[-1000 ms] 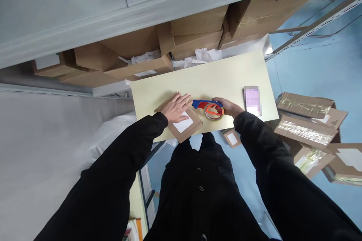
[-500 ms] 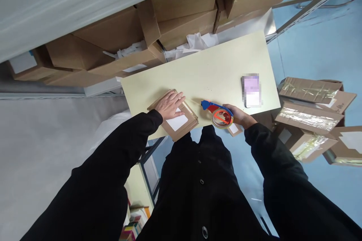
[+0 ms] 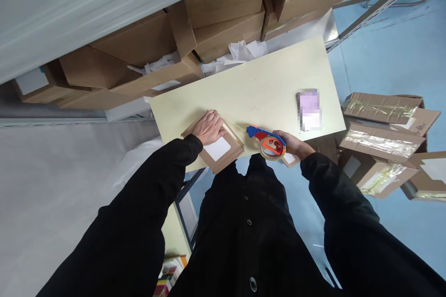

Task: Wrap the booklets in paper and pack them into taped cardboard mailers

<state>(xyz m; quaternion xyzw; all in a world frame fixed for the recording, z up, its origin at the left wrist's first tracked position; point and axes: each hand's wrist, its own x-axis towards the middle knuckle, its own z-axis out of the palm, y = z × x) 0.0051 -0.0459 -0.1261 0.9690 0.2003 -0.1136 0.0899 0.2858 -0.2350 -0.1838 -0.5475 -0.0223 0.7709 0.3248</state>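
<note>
Working at a pale cream rectangular surface (image 3: 251, 83); steadying a flat brown cardboard box (image 3: 234, 148) at the near edge, left hand (image 3: 208, 129) unclenched on top; grasping a blue-and-red plastic tape dispenser (image 3: 258, 133) in the right hand's (image 3: 293, 143) grip, apart from the box. Already bearing a white paper label (image 3: 218, 149); probably still awaiting tape, though impossible to tell for certain

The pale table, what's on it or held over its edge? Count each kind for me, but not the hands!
Cardboard box: 1
Tape dispenser: 1
Purple-and-white thing, too blurred to name: 1
Total: 3
</note>
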